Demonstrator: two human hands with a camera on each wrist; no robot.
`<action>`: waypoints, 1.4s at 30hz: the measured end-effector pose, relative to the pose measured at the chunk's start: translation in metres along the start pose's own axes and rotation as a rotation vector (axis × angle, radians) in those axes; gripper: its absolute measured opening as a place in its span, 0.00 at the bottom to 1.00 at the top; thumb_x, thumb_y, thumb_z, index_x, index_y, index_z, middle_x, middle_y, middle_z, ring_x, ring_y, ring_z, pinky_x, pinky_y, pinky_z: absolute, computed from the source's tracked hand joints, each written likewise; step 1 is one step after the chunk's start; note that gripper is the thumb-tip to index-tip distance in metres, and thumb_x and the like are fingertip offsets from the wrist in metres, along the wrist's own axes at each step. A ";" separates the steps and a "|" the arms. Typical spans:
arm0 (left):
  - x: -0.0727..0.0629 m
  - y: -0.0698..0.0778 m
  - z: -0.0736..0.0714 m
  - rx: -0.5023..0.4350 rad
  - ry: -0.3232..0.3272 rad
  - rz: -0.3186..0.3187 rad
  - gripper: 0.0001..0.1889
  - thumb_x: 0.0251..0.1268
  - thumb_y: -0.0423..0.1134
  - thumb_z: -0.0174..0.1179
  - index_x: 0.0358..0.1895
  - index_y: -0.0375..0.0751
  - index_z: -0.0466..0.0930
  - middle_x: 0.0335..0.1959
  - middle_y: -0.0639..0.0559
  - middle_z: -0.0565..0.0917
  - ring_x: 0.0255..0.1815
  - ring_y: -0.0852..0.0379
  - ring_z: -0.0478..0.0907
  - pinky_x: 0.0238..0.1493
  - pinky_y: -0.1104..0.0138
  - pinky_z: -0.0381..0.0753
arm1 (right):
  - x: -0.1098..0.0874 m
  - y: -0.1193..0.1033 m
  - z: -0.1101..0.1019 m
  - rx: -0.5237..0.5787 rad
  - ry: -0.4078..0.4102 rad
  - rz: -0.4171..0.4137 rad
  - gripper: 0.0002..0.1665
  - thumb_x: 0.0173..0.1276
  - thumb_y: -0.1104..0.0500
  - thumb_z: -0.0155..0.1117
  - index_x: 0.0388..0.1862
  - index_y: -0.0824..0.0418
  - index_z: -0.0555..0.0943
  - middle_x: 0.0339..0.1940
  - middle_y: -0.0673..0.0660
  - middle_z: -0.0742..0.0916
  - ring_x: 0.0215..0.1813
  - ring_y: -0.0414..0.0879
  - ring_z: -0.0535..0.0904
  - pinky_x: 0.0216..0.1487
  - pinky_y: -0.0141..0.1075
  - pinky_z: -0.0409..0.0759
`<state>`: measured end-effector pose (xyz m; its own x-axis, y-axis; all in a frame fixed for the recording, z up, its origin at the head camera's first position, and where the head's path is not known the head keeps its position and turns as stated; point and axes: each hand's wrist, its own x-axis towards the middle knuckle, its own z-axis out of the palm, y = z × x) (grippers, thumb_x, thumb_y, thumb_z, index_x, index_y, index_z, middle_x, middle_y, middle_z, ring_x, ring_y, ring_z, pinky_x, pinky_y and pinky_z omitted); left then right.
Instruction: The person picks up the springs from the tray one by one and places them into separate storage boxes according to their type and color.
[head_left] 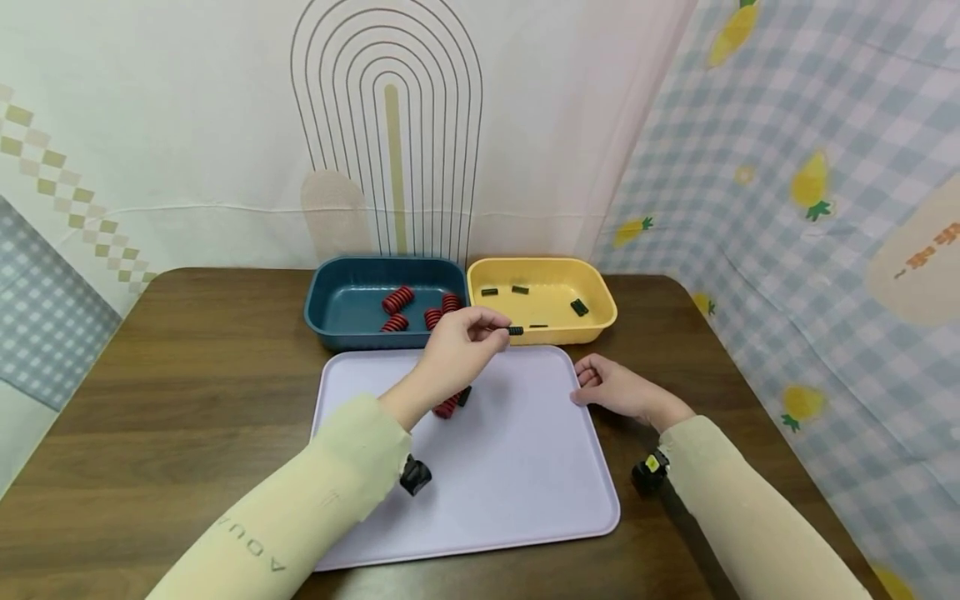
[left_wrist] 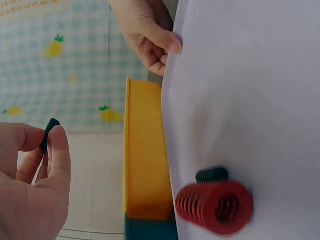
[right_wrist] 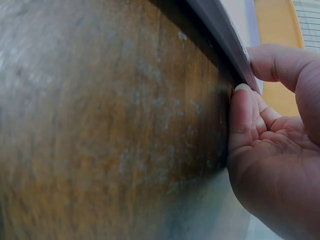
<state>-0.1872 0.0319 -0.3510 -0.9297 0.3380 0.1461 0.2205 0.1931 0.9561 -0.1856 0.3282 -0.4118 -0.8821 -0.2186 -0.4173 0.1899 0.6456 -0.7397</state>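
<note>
Between thumb and fingertips my left hand [head_left: 461, 350] pinches a small dark green coil spring [head_left: 515, 331], held over the front rim of the yellow bin [head_left: 540, 335]. My right hand [head_left: 618, 390] grips the right edge of the pale lavender tray [head_left: 517, 467], thumb on top and fingers at the rim's underside, as the right wrist view shows. On the tray lie a thick red spring [left_wrist: 215, 206] and, touching or close beside it, a small dark green spring [left_wrist: 212, 174]. My left forearm partly covers both in the head view.
Behind the tray, a dark blue bin [head_left: 382, 342] holds several red springs [head_left: 398, 299]. It stands against the yellow bin, where several small dark green springs [head_left: 579, 307] lie. Brown wooden table [head_left: 187, 400] surrounds the tray; patterned cloth [head_left: 555, 125] hangs behind and at the right.
</note>
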 end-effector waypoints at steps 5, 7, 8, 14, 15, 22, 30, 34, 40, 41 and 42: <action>0.013 -0.004 0.008 0.010 0.020 -0.031 0.06 0.67 0.37 0.61 0.44 0.44 0.83 0.35 0.54 0.84 0.36 0.59 0.81 0.36 0.66 0.81 | 0.001 0.000 0.001 0.005 0.001 -0.005 0.24 0.64 0.58 0.68 0.54 0.63 0.69 0.44 0.60 0.75 0.47 0.52 0.71 0.48 0.40 0.72; 0.017 -0.007 0.010 0.028 0.027 -0.031 0.06 0.67 0.36 0.61 0.43 0.44 0.83 0.35 0.54 0.84 0.36 0.59 0.80 0.36 0.66 0.80 | 0.002 0.000 0.002 0.007 0.003 -0.006 0.24 0.64 0.58 0.69 0.54 0.62 0.70 0.44 0.60 0.75 0.47 0.51 0.71 0.48 0.40 0.72; 0.019 -0.009 0.011 0.040 0.032 -0.030 0.05 0.67 0.36 0.61 0.43 0.44 0.83 0.34 0.55 0.84 0.36 0.59 0.80 0.36 0.66 0.80 | 0.002 0.000 0.002 0.008 0.005 -0.006 0.24 0.63 0.58 0.69 0.54 0.62 0.70 0.44 0.60 0.75 0.47 0.51 0.71 0.48 0.40 0.72; 0.026 -0.016 0.012 0.096 0.040 -0.015 0.05 0.66 0.36 0.61 0.42 0.44 0.83 0.34 0.55 0.83 0.35 0.58 0.78 0.35 0.67 0.80 | 0.003 0.002 0.001 0.001 0.007 -0.009 0.25 0.63 0.57 0.69 0.53 0.63 0.70 0.44 0.60 0.76 0.46 0.51 0.72 0.48 0.40 0.73; 0.027 -0.016 0.013 0.100 0.038 -0.015 0.05 0.66 0.36 0.61 0.42 0.43 0.83 0.34 0.55 0.83 0.35 0.58 0.78 0.35 0.67 0.79 | 0.003 0.002 0.001 -0.001 0.008 -0.010 0.25 0.63 0.57 0.69 0.54 0.63 0.70 0.44 0.60 0.76 0.46 0.51 0.72 0.48 0.40 0.73; 0.036 -0.022 0.018 0.132 0.043 -0.044 0.04 0.66 0.36 0.62 0.41 0.45 0.83 0.38 0.55 0.83 0.38 0.59 0.79 0.37 0.67 0.81 | -0.001 -0.004 0.002 0.010 0.013 -0.012 0.24 0.64 0.60 0.67 0.54 0.65 0.69 0.43 0.60 0.75 0.45 0.52 0.71 0.47 0.40 0.73; 0.041 -0.031 0.019 0.219 0.045 -0.132 0.04 0.66 0.35 0.60 0.41 0.42 0.82 0.37 0.53 0.82 0.38 0.57 0.78 0.38 0.66 0.80 | -0.001 -0.002 0.003 0.013 0.010 -0.009 0.25 0.65 0.58 0.68 0.55 0.65 0.69 0.44 0.60 0.75 0.46 0.51 0.71 0.47 0.40 0.72; 0.041 -0.035 0.016 0.237 0.061 -0.139 0.04 0.67 0.35 0.60 0.42 0.43 0.82 0.37 0.53 0.82 0.38 0.57 0.78 0.39 0.65 0.80 | -0.002 -0.003 0.003 0.007 0.010 -0.007 0.25 0.65 0.57 0.68 0.55 0.63 0.69 0.44 0.60 0.75 0.46 0.51 0.71 0.47 0.39 0.73; 0.044 -0.036 0.012 0.220 0.115 -0.134 0.05 0.67 0.35 0.60 0.43 0.42 0.81 0.37 0.53 0.81 0.38 0.58 0.78 0.38 0.66 0.80 | -0.002 -0.002 0.001 0.010 0.013 0.003 0.25 0.65 0.57 0.68 0.56 0.63 0.69 0.45 0.60 0.75 0.47 0.51 0.71 0.47 0.40 0.72; 0.044 -0.036 0.012 0.214 0.119 -0.135 0.05 0.67 0.35 0.60 0.43 0.42 0.81 0.37 0.52 0.81 0.38 0.58 0.78 0.37 0.66 0.81 | -0.002 -0.002 0.001 0.008 0.011 0.001 0.26 0.65 0.57 0.68 0.56 0.64 0.69 0.45 0.60 0.75 0.47 0.51 0.71 0.47 0.40 0.72; 0.045 -0.035 0.011 0.211 0.120 -0.135 0.05 0.67 0.35 0.60 0.43 0.42 0.81 0.37 0.52 0.81 0.38 0.58 0.79 0.37 0.66 0.81 | -0.002 -0.001 0.000 0.008 0.011 0.002 0.26 0.65 0.57 0.68 0.56 0.64 0.69 0.45 0.60 0.75 0.47 0.51 0.71 0.48 0.40 0.72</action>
<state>-0.2333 0.0506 -0.3811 -0.9804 0.1869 0.0620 0.1368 0.4204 0.8970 -0.1840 0.3276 -0.4099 -0.8862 -0.2095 -0.4133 0.1952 0.6402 -0.7430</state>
